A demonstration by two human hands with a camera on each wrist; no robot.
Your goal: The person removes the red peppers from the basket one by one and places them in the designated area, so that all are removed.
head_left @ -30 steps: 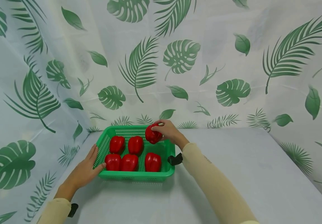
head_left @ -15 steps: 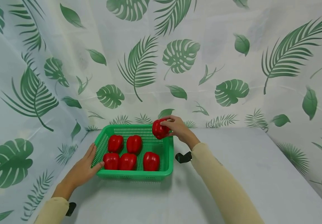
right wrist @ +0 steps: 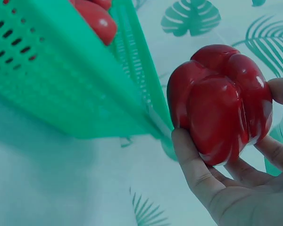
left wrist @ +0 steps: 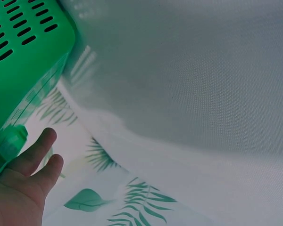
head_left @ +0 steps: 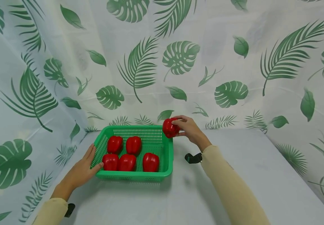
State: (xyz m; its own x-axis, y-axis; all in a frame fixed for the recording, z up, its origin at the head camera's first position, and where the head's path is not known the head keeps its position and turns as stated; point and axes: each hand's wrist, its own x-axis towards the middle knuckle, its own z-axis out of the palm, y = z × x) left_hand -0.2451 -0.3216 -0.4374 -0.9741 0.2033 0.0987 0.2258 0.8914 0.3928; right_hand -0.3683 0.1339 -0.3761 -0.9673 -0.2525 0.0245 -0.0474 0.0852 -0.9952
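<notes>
My right hand [head_left: 190,129] grips a glossy red bell pepper [head_left: 170,127] between thumb and fingers, level with the far right corner of a green plastic basket [head_left: 134,175]. Up close in the right wrist view, the lobed end of the bell pepper [right wrist: 217,103] faces the camera and the fingers cup it from below. Inside the basket sit several more red bell peppers, among them one at the front right [head_left: 151,162]. My left hand [head_left: 80,172] rests along the basket's left side, its fingers extended and its thumb over the rim; two straight fingers [left wrist: 47,172] show in the left wrist view.
The basket stands on a white-covered table [head_left: 229,162], with table surface to its right and in front. Behind and to the left rises a white curtain [head_left: 150,72] printed with green leaves. Dark devices are strapped at the right wrist [head_left: 193,158] and left wrist [head_left: 70,210].
My right hand has carried the bell pepper rightward, from over the basket's back right part to its right rim. My left hand stays at the basket's left side.
</notes>
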